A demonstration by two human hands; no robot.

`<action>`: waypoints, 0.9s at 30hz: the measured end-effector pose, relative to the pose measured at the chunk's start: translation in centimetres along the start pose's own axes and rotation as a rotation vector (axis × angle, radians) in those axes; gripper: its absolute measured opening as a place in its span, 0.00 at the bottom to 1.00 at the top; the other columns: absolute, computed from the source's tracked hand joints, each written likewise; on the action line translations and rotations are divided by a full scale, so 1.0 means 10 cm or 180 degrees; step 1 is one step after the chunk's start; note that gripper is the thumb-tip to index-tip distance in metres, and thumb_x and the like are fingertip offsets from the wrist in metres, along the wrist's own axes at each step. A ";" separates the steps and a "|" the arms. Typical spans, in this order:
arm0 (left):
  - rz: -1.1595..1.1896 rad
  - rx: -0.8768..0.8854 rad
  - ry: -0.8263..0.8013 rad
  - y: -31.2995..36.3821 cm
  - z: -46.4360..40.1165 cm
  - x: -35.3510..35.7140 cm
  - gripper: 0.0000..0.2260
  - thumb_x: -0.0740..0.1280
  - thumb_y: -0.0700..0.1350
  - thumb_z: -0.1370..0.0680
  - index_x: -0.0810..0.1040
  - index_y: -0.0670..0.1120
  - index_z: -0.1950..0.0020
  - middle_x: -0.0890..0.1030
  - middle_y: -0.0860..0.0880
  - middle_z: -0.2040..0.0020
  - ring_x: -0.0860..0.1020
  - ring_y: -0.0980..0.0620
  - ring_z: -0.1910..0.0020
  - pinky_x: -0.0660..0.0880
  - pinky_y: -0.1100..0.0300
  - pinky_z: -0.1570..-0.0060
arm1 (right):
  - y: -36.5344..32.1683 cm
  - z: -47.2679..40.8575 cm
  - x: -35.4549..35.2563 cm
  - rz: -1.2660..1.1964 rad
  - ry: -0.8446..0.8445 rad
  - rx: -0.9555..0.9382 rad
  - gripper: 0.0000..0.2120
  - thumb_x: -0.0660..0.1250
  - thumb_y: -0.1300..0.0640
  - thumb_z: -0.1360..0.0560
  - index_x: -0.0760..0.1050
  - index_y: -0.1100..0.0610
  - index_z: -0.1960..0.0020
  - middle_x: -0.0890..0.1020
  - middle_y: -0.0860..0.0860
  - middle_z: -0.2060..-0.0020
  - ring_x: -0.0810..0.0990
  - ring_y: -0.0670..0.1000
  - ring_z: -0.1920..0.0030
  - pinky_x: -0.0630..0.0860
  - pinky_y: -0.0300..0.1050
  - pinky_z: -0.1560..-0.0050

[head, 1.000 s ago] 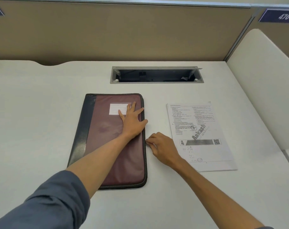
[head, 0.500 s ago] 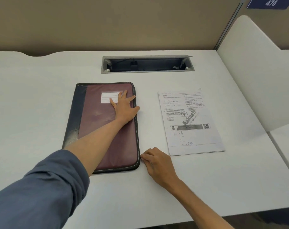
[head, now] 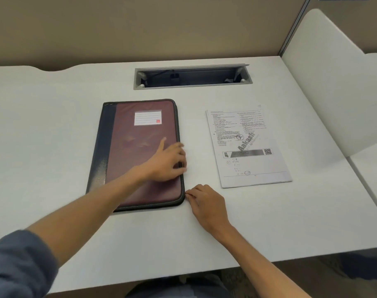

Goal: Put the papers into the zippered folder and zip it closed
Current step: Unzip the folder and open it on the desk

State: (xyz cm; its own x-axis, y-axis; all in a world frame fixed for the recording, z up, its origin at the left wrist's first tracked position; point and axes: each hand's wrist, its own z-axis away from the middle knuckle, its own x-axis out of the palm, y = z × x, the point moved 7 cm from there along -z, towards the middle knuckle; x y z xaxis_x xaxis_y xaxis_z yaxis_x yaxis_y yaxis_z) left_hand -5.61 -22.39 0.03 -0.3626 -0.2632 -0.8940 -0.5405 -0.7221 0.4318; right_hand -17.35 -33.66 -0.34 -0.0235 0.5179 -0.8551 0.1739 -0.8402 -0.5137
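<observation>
A maroon zippered folder (head: 138, 138) with a dark spine and a white label lies flat on the white desk (head: 43, 130). My left hand (head: 167, 162) rests on its lower right part, thumb raised and fingers curled over the right edge, slightly blurred. My right hand (head: 207, 203) sits at the folder's near right corner, fingertips pinched together against the zipper track; the pull itself is hidden by them. A printed stack of papers (head: 248, 147) lies flat to the right of the folder, apart from both hands.
A recessed cable slot (head: 192, 77) opens in the desk behind the folder. A white divider panel (head: 334, 93) rises at the right. A tan partition wall (head: 140, 29) closes the back. The desk's front edge runs just below my right forearm.
My left hand slid from beside the label down to the folder's right edge, uncovering the label. My right hand travelled down the right side to the near corner and stays there.
</observation>
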 end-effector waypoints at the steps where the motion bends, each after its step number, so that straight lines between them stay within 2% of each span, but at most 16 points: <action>1: -0.0043 0.0134 -0.0108 0.07 0.13 0.05 0.08 0.62 0.51 0.22 0.80 0.51 0.50 0.74 0.53 0.42 0.59 0.54 0.26 0.38 0.38 0.28 | 0.00 0.00 0.00 -0.0006 0.0016 0.0011 0.08 0.65 0.53 0.23 0.82 0.52 0.52 0.82 0.47 0.59 0.78 0.51 0.57 0.76 0.49 0.63; 6: -0.0143 0.0371 -0.0574 0.26 0.39 0.14 0.12 0.59 0.44 0.24 0.76 0.53 0.43 0.69 0.52 0.38 0.56 0.55 0.27 0.45 0.42 0.27 | 0.00 0.01 0.00 -0.0018 0.0003 0.0021 0.08 0.64 0.52 0.22 0.82 0.53 0.53 0.82 0.48 0.59 0.78 0.52 0.57 0.76 0.51 0.63; 10: -0.0496 0.0455 -0.0760 0.33 0.33 0.08 0.13 0.61 0.43 0.24 0.78 0.55 0.43 0.69 0.52 0.44 0.65 0.56 0.38 0.42 0.44 0.27 | -0.03 0.03 0.00 0.0005 0.0045 0.0025 0.09 0.64 0.53 0.22 0.82 0.54 0.53 0.82 0.48 0.60 0.78 0.52 0.57 0.76 0.52 0.63; 14: -0.0431 0.0508 -0.0812 0.36 0.25 0.02 0.10 0.65 0.44 0.23 0.80 0.53 0.45 0.70 0.52 0.46 0.66 0.53 0.43 0.50 0.54 0.32 | -0.11 0.15 -0.03 0.0083 0.0269 -0.0039 0.05 0.68 0.57 0.24 0.82 0.56 0.55 0.82 0.50 0.63 0.78 0.53 0.62 0.75 0.49 0.69; 16: -0.0191 0.0440 -0.0850 0.37 0.24 0.03 0.09 0.66 0.43 0.23 0.81 0.51 0.46 0.69 0.52 0.47 0.65 0.55 0.46 0.51 0.53 0.32 | -0.19 0.24 -0.02 0.0166 0.0374 -0.0133 0.03 0.71 0.59 0.26 0.82 0.57 0.58 0.81 0.49 0.65 0.78 0.52 0.65 0.73 0.44 0.72; 19: -0.0044 0.0378 -0.0878 0.39 0.22 0.05 0.07 0.65 0.42 0.23 0.81 0.49 0.47 0.69 0.52 0.48 0.63 0.56 0.46 0.51 0.50 0.31 | -0.32 0.33 0.04 0.0110 0.0439 -0.0205 0.02 0.72 0.60 0.27 0.83 0.57 0.57 0.82 0.49 0.65 0.78 0.50 0.66 0.69 0.38 0.71; 24: -0.0007 0.0364 -0.0926 0.41 0.21 0.04 0.07 0.64 0.42 0.22 0.80 0.49 0.48 0.69 0.50 0.48 0.64 0.54 0.46 0.52 0.50 0.31 | -0.51 0.35 0.19 0.0003 0.0398 -0.0156 0.04 0.70 0.59 0.26 0.83 0.56 0.57 0.82 0.49 0.65 0.78 0.50 0.67 0.68 0.38 0.71; 27: -0.0031 0.0395 -0.0901 0.41 0.22 0.02 0.06 0.64 0.43 0.21 0.80 0.49 0.48 0.69 0.50 0.48 0.64 0.53 0.46 0.54 0.52 0.34 | -0.72 0.32 0.28 -0.0030 0.0363 -0.0250 0.04 0.70 0.58 0.26 0.83 0.56 0.57 0.83 0.49 0.66 0.78 0.49 0.68 0.72 0.39 0.71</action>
State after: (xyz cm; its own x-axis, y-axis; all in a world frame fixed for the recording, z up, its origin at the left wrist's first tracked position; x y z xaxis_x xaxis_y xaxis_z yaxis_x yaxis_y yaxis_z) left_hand -9.56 -24.01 1.88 -0.5445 -0.0553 -0.8369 -0.6273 -0.6355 0.4501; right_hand -21.80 -26.69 0.77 0.0858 0.5444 -0.8344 0.2510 -0.8223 -0.5107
